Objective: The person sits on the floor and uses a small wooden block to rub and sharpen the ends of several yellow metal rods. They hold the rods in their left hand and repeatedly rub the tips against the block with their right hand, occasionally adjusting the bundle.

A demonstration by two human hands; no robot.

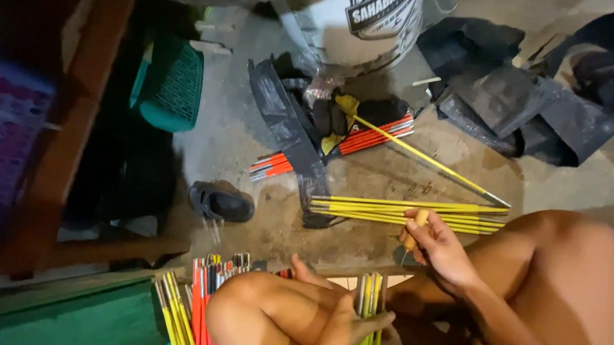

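A wooden-handled tool (pixel 415 225) is gripped by the right hand (pixel 439 249); yellow rods (pixel 368 308) are clasped by the left hand (pixel 343 331); a white bucket (pixel 362 19) with a black label stands far

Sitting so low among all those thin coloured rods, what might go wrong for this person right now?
The right hand grips a small wooden-handled tool close to a bare knee, so a slip might scratch skin. The left hand holds a bundle of yellow rods pointing upward toward the body; leaning forward may risk a poke. The loose yellow rods on the concrete floor might roll or get stepped on.
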